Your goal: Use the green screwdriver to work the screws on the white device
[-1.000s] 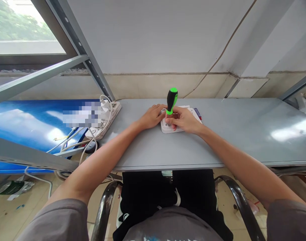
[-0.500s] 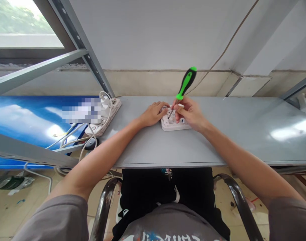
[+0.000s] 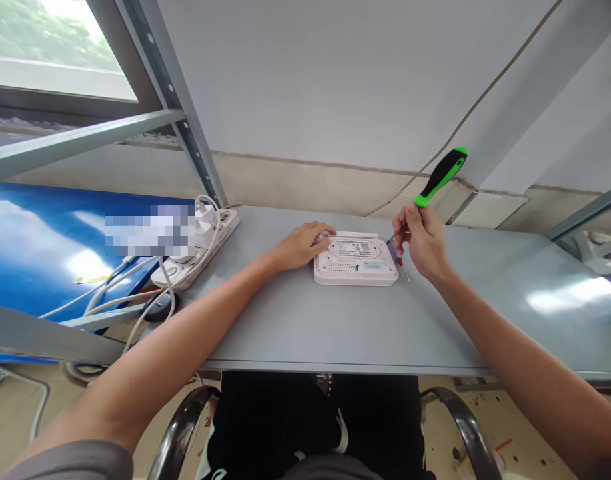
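Left hand [image 3: 303, 247]: thumb and fingers rest on the left end of the white box [image 3: 353, 272]; whether they pinch it cannot be told. The box lies flat on the table [image 3: 335, 327], extending right of these fingers; presumably light, stiff, smooth, best held by its side edges. Right hand [image 3: 425, 243]: fingers closed on the screwdriver [image 3: 441, 176], its probably non-slip handle rising above them.

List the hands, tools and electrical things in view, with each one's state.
White device: flat on table, label up
Green-and-black screwdriver: held, tilted, handle up
Right hand: closed on screwdriver
Left hand: resting on device's left end
Small red tool: lying at device's right end
Power strip: white plug inserted
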{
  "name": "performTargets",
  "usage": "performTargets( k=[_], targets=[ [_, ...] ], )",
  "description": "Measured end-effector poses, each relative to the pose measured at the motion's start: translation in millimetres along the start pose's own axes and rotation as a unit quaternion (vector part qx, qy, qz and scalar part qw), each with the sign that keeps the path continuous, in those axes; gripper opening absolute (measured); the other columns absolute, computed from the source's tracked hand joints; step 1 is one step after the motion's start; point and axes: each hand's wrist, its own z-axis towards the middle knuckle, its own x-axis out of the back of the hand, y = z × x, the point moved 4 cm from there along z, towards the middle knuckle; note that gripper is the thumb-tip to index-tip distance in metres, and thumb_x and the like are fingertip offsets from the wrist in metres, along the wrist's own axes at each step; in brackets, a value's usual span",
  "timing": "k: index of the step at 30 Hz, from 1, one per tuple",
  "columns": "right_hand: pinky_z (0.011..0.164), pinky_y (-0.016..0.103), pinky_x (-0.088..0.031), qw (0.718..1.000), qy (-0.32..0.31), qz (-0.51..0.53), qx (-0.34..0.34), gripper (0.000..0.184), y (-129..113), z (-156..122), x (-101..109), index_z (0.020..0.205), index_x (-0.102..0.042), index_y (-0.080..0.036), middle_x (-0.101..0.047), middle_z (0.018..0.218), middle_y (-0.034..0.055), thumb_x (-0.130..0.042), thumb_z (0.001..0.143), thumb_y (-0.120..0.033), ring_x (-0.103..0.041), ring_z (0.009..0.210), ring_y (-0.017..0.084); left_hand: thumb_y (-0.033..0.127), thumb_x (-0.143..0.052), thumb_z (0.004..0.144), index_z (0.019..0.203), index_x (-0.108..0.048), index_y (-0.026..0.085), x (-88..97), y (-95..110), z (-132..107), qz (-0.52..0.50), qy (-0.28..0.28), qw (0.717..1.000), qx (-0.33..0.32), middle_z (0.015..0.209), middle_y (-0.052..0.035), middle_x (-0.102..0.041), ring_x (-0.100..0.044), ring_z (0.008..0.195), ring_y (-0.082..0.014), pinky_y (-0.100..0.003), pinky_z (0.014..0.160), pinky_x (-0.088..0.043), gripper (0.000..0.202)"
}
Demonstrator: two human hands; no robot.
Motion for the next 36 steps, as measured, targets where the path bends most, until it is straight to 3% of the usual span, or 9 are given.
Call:
performTargets(
  k=[2,8,12,18,22,27,31,36],
  targets=[
    [0.033,0.021,-0.036,1.0,0.02,-0.017,-0.008,0.063,5.8,-8.9,7.1,0.088,-0.058,-0.025,-0.062,0.073,-0.0048,-0.075,0.103,-0.084,-0.051,0.041,0.008,0.047,-0.045,0.117,0.148,-0.074,0.03,4.2,-3.1,0.3,0.015,0.004,1.0,0.009,0.146,-0.009,-0.078,-0.068,0.14,-0.0345,-0.055,0.126,-0.051,0.045],
    [0.037,0.023,-0.036,0.999,0.017,0.015,-0.036,0.066,14.6,-34.6,-2.1,0.087,-0.055,-0.026,-0.064,0.073,-0.0042,-0.075,0.101,-0.087,-0.052,0.042,0.009,0.04,-0.048,0.113,0.148,-0.074,0.027,16.2,-19.0,1.6,0.045,0.022,0.997,0.051,0.152,-0.0089,-0.077,-0.066,0.145,-0.0369,-0.063,0.132,-0.047,0.046],
    [0.04,0.024,-0.036,0.999,-0.009,0.022,-0.035,0.065,13.4,-43.0,-15.9,0.088,-0.055,-0.025,-0.066,0.077,-0.003,-0.071,0.104,-0.086,-0.054,0.044,0.009,0.037,-0.049,0.112,0.14,-0.078,0.025,17.3,-20.6,1.5,-0.001,0.056,0.998,0.036,0.144,-0.0102,-0.077,-0.069,0.141,-0.0336,-0.057,0.128,-0.055,0.042],
    [0.047,0.028,-0.04,0.997,-0.064,-0.036,-0.014,0.062,17.3,-49.6,-19.6,0.087,-0.061,-0.025,-0.065,0.078,-0.001,-0.062,0.112,-0.082,-0.054,0.05,0.011,0.026,-0.055,0.104,0.127,-0.081,0.025,19.8,-6.6,-0.7,-0.044,0.121,0.992,-0.013,0.145,-0.0093,-0.076,-0.074,0.136,-0.0295,-0.049,0.124,-0.061,0.035],
    [0.055,0.032,-0.042,0.991,-0.09,-0.099,0.007,0.066,17.2,-50.8,-20.3,0.08,-0.063,-0.025,-0.054,0.064,-0.0024,-0.056,0.115,-0.08,-0.047,0.053,0.014,0.046,-0.061,0.113,0.141,-0.077,0.024,16.8,14.5,-7.7,-0.043,0.075,0.994,-0.06,0.149,-0.0122,-0.075,-0.071,0.144,-0.0321,-0.052,0.132,-0.055,0.039],
    [0.054,0.033,-0.037,0.991,-0.079,-0.104,0.016,0.07,17.1,-51.8,-20.5,0.077,-0.063,-0.024,-0.057,0.068,-0.0006,-0.055,0.114,-0.083,-0.045,0.054,0.014,0.071,-0.081,0.103,0.166,-0.064,0.026,5.3,31.8,-15.2,0.04,-0.013,0.996,-0.081,0.172,-0.0169,-0.06,-0.057,0.162,-0.0415,-0.062,0.14,-0.044,0.08],
    [0.054,0.032,-0.041,0.991,-0.081,-0.105,0.022,0.068,16.5,-51.8,-20.1,0.081,-0.066,-0.025,-0.064,0.071,0.0003,-0.056,0.114,-0.084,-0.049,0.054,0.014,0.075,-0.083,0.1,0.171,-0.059,0.028,0.6,29.7,-11.7,0.081,-0.029,0.994,-0.069,0.176,-0.0172,-0.057,-0.054,0.165,-0.0431,-0.063,0.141,-0.041,0.089],
    [0.052,0.029,-0.053,0.994,-0.098,-0.041,-0.021,0.062,18.9,-45.7,-18.0,0.104,-0.075,-0.027,-0.073,0.09,0.0028,-0.061,0.11,-0.087,-0.061,0.063,0.015,0.072,-0.082,0.1,0.169,-0.061,0.026,-0.6,24.4,-4.9,0.084,-0.002,0.995,-0.059,0.171,-0.0165,-0.063,-0.057,0.16,-0.0434,-0.062,0.139,-0.042,0.086]
  ],
)
